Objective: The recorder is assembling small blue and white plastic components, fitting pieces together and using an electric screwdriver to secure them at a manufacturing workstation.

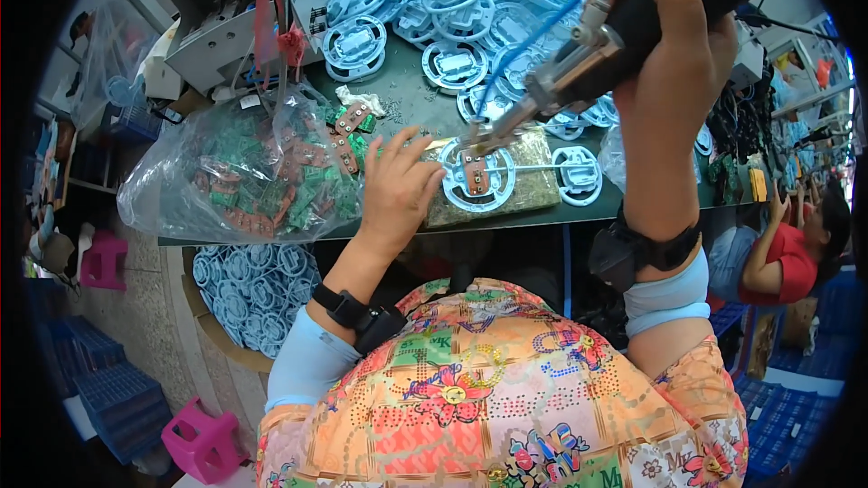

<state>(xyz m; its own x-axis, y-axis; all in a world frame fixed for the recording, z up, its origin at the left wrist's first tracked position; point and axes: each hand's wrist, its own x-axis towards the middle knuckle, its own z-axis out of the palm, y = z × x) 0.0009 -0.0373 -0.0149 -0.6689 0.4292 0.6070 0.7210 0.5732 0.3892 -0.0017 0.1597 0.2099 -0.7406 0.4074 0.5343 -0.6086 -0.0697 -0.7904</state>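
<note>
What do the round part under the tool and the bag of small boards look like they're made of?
Round part: likely moulded plastic, pale blue-white, matte, with cut-out rim slots. Bag: thin clear plastic film, glossy and creased. Boards: apparently green and brown circuit boards.

Powered driver applied to round plastic part on counter.
Right hand [674,54] grips a black driver tool [624,32], tip on a small board seated in a pale round part [476,178]. Left hand [398,185] rests flat beside it, fingers spread. Bag of green boards [249,172] lies left; more round parts [452,0] piled far.
</note>
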